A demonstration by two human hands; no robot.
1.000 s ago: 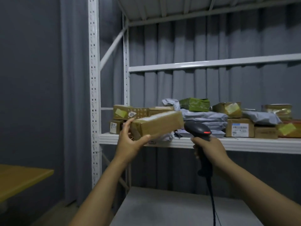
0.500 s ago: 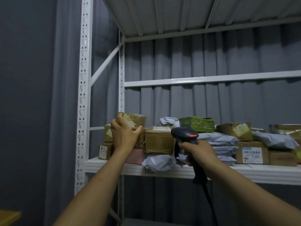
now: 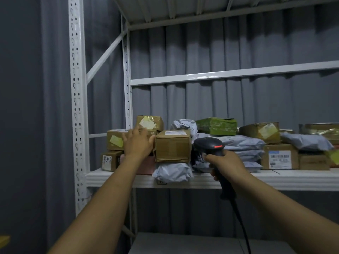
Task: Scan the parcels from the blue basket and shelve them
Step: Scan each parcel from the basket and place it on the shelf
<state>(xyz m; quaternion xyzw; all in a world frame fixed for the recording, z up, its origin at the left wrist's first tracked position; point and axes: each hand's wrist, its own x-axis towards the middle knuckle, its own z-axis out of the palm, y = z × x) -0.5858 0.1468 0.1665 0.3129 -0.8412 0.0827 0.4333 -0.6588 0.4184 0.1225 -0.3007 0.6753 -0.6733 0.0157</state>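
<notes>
Holds the left hand (image 3: 138, 143) up against the stack at the left end of the shelf (image 3: 275, 179), back toward the camera, fingers spread and fairly straight, gripping nothing; cannot tell whether the fingertips touch cardboard. Finds the taped box (image 3: 150, 122) on top of that stack, just above the fingertips, sitting level, with a pale label on its front; rests there on a box mostly hidden behind the hand. Wraps the right hand (image 3: 226, 163) round the handle of the scanner (image 3: 211, 146), head up and facing away toward the parcels, red light showing on top; trails a dark cable (image 3: 240, 222) down from the handle.

Shows, left of the hand, a labelled box (image 3: 115, 140) with a yellow sticker, above a small box (image 3: 110, 160) marked 67-2; right of the hand, touching the thumb or nearly so, a plain box (image 3: 173, 146) lying on a grey bag (image 3: 173, 172); below the wrist, a pink parcel (image 3: 146, 166). Carries farther right a green parcel (image 3: 217, 126) over stacked grey mailers (image 3: 244, 143), then a barcode box (image 3: 279, 156). Stands on white uprights (image 3: 77, 107) before a grey curtain (image 3: 201, 52).
</notes>
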